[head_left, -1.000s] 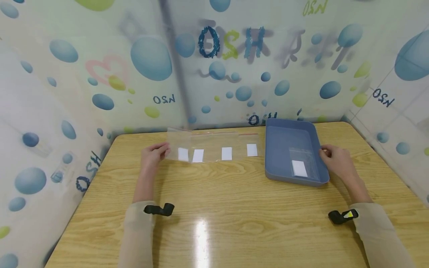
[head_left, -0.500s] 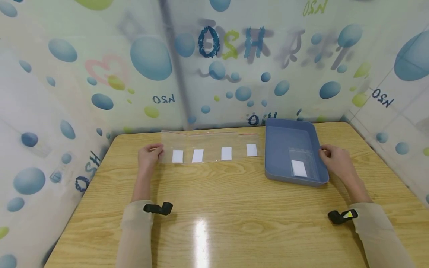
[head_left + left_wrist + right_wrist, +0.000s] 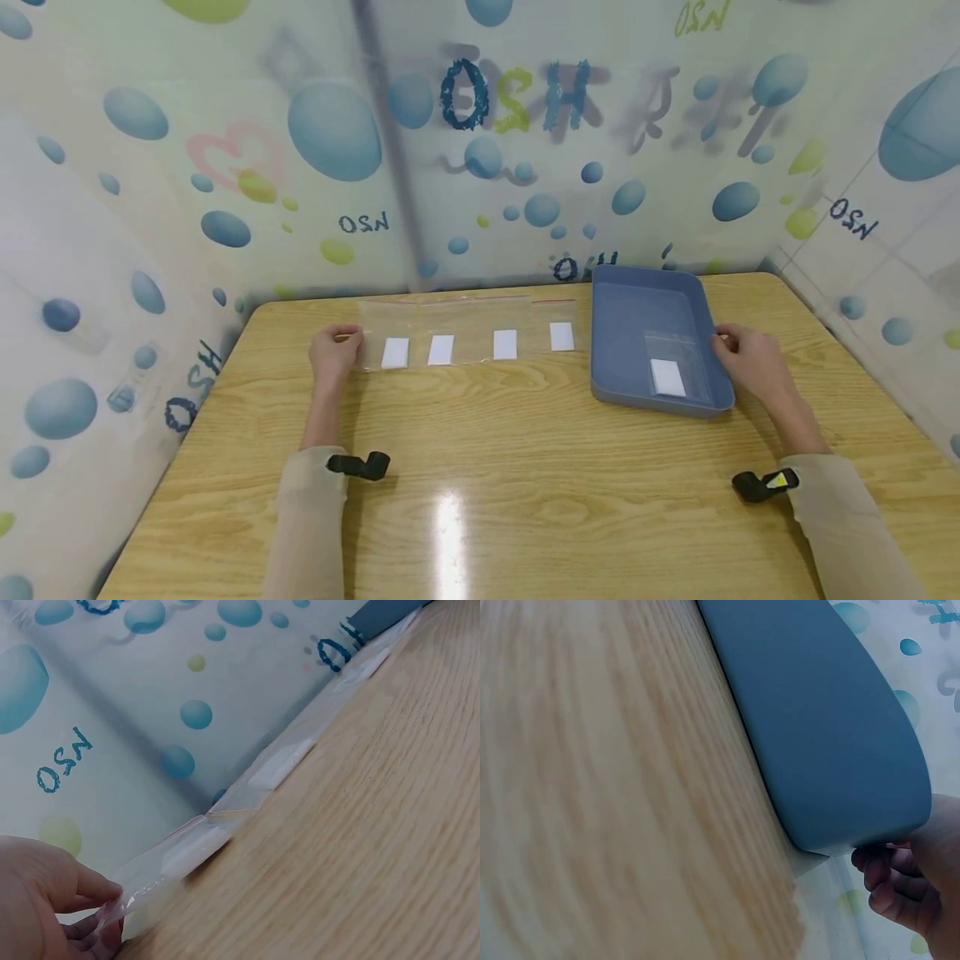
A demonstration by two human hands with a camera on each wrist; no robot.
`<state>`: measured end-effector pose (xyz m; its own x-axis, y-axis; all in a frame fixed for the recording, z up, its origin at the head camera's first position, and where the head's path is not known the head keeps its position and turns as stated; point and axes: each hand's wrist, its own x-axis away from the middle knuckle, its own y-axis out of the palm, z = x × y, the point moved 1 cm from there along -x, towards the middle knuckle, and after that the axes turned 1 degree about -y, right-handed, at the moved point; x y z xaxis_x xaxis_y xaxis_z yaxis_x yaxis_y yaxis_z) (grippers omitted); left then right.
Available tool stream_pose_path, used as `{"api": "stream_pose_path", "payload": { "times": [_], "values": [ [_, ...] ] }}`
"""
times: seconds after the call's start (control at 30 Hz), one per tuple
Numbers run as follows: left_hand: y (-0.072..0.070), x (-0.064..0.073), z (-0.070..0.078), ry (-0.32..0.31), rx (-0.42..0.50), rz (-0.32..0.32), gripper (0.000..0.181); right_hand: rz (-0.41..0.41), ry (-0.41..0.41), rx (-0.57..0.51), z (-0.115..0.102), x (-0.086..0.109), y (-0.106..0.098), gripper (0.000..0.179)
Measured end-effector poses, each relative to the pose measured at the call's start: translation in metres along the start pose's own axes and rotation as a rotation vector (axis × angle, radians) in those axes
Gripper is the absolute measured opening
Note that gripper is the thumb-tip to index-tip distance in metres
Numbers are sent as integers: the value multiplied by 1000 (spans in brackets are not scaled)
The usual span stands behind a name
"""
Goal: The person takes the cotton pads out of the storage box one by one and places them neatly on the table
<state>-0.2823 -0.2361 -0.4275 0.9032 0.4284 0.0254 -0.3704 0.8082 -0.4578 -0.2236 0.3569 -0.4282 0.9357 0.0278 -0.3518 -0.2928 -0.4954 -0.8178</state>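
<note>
At the left end of a row of clear zip bags, my left hand pinches the edge of the leftmost zip bag between thumb and fingers. A white card shows inside that bag. The left wrist view has the bag's near edge slightly raised off the table at the fingertips. My right hand grips the right rim of a blue-grey plastic tray with curled fingers. Inside the tray lies another zip bag with a white card.
Further along the row, more white cards show inside zip bags, which reach close to the tray's left side. The wooden table meets a patterned wall covering behind the row and at both sides.
My left hand has drawn the leftmost bag to the left, off its overlap with the neighbouring bag, and its raised top has come down. The right hand stays at the tray rim.
</note>
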Motion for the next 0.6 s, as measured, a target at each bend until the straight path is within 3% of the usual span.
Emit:
{"api": "stream_pose_path", "payload": {
  "times": [0.6],
  "values": [
    [0,0,-1,10,-84,-21,31,-5,12,-2,2,0,2,27]
  ]
}}
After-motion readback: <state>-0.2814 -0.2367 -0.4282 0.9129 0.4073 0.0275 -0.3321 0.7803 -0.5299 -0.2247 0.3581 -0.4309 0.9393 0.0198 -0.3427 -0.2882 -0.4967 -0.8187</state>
